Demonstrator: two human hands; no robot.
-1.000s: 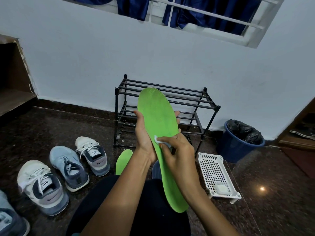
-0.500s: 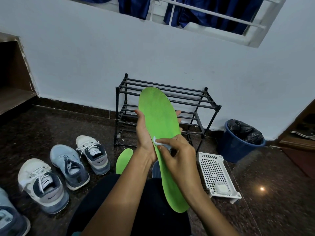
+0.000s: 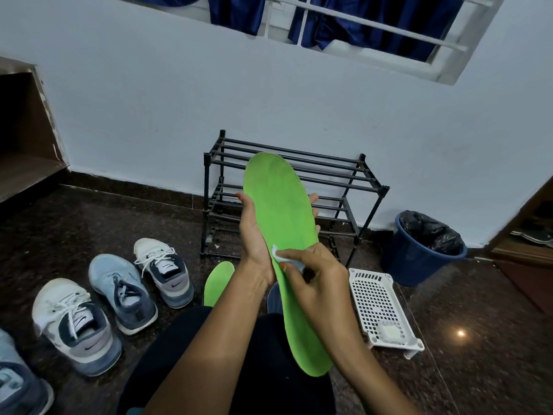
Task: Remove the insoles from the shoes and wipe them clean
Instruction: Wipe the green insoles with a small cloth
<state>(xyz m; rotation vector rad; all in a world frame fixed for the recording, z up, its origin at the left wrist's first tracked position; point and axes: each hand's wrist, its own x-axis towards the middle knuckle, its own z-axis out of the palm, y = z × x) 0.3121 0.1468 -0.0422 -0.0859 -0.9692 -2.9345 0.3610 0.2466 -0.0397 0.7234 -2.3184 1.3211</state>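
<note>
Held insole (image 3: 278,199): green, in the air in front of the shoe rack (image 3: 353,175), with its toe end overlapping the rack's top rails in view. The long axis ran near-vertical, toe up and away toward the rack, heel down toward the lap and canted slightly right.

Left hand (image 3: 254,238) gripped the insole's left edge at mid-length, fingers wrapped behind and tips showing past the right edge. Right hand (image 3: 320,283) pinched a small white wipe (image 3: 277,254) and pressed it onto the top face near the left edge, just beside the left palm.

Key relation: the wipe sat about mid-length, so the toe half lay beyond it toward the rack and the heel half lay behind the right forearm. My read is that strokes should follow the long axis, with the right hand working and the left only bracing. The heel end was unsupported, so it would likely flex under pressure.

Counts:
- Insoles: 2. One was held; the second insole (image 3: 218,283) lay on the floor in front of the rack's left foot.
- Sneakers (image 3: 122,292): 4 in view, left-front of the rack, one cropped by the frame edge.
- Wipes in hand: 1.
- White perforated basket (image 3: 374,295): 1, right-front of the rack, with a pale pad inside that I couldn't identify.
- Blue bin (image 3: 419,265): 1, right of the rack.
</note>
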